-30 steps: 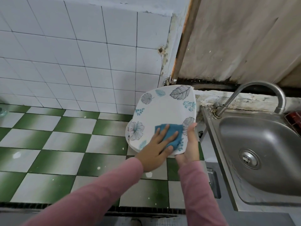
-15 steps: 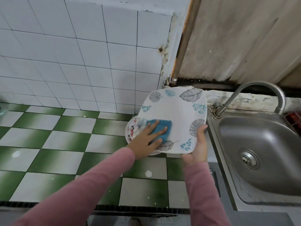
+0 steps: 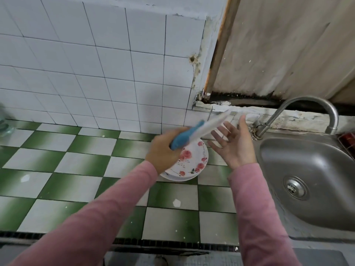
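My left hand [image 3: 163,150] grips a blue cloth [image 3: 182,138] together with the white leaf-patterned plate [image 3: 211,124], which is seen edge-on and blurred, tilted up toward the right. My right hand [image 3: 234,144] is held apart from the plate, palm up, fingers spread and holding nothing. Under the raised plate a round plate with red flowers [image 3: 192,162] lies on top of a small stack on the green-and-white checkered counter [image 3: 76,169].
A steel sink [image 3: 311,181] with a curved tap [image 3: 299,112] is set in the counter to the right. White wall tiles rise behind the counter. A glass object [image 3: 4,125] stands at the far left edge. Something red [image 3: 348,141] sits beside the sink's far right.
The leaf plate has turned from face-on to edge-on. My right hand has let go of its rim and opened; my left hand now holds plate and cloth. The flowered plate below is uncovered.
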{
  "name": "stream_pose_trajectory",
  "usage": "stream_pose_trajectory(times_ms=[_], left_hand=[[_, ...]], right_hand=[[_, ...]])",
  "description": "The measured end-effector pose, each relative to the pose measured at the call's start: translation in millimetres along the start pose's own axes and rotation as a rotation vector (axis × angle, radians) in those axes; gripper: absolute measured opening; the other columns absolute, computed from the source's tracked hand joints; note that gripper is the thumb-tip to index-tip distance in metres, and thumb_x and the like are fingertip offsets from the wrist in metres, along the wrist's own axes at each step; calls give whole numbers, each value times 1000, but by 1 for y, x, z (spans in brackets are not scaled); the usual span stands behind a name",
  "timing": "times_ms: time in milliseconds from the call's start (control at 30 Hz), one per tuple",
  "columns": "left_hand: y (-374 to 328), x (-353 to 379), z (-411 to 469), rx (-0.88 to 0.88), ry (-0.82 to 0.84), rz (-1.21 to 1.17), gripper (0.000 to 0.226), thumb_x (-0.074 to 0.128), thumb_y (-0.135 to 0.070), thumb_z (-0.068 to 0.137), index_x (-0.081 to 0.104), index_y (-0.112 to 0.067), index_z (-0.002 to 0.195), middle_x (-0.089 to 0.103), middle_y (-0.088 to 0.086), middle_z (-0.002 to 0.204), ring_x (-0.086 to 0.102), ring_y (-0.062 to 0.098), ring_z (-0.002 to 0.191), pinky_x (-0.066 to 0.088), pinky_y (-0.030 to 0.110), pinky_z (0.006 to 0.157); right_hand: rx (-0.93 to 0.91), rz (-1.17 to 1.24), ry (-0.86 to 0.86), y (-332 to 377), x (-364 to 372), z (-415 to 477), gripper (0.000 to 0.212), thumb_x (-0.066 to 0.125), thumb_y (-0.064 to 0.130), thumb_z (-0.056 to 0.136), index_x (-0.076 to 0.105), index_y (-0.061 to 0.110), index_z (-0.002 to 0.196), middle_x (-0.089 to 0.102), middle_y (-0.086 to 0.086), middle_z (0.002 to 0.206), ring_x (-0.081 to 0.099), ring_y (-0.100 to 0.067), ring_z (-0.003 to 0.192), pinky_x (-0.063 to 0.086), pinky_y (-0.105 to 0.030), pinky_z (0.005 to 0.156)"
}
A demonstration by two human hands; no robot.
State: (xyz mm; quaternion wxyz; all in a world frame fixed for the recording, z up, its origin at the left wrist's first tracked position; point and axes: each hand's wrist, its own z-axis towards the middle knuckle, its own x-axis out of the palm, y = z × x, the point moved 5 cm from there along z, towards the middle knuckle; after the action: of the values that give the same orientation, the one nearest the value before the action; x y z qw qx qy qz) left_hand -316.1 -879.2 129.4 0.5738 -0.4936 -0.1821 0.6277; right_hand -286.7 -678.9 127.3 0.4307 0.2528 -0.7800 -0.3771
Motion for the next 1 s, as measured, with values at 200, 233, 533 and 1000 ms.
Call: stream_pose_trajectory(times_ms=[200, 233, 533, 1000], left_hand=[[12, -45, 20, -397, -140, -395, 34, 75, -15, 84, 62, -40, 102, 68, -13, 99, 63, 14, 93, 54, 34, 81], [15, -49, 19, -415, -139, -454, 33, 76, -15, 83, 63, -38, 103, 69, -12, 98, 64, 15, 91, 56, 31, 75], [47, -67, 9, -564, -165, -858, 42, 80, -23, 75, 64, -19, 114, 74, 0, 99, 70, 21, 91, 59, 35, 71], [32, 39, -13, -124, -22, -40, 58, 40, -39, 98, 12, -52, 148, 10, -20, 161, 2, 10, 151, 9, 45, 124]], right_hand=[[-26, -407, -123, -18, -31, 14, 75, 46, 72, 91, 50, 17, 142, 57, 1, 136, 47, -20, 132, 33, -50, 116], [3, -445, -128, -24, -36, 16, 76, 45, 71, 92, 44, 19, 147, 50, -1, 146, 43, -21, 137, 32, -49, 117], [-58, -254, 124, -42, -38, 9, 62, 48, 65, 94, 53, 26, 142, 63, 0, 136, 56, -22, 129, 35, -50, 116], [-58, 9, 110, -65, 41, -21, 51, 50, 44, 97, 60, 7, 130, 68, -17, 125, 64, -36, 116, 51, -52, 100]])
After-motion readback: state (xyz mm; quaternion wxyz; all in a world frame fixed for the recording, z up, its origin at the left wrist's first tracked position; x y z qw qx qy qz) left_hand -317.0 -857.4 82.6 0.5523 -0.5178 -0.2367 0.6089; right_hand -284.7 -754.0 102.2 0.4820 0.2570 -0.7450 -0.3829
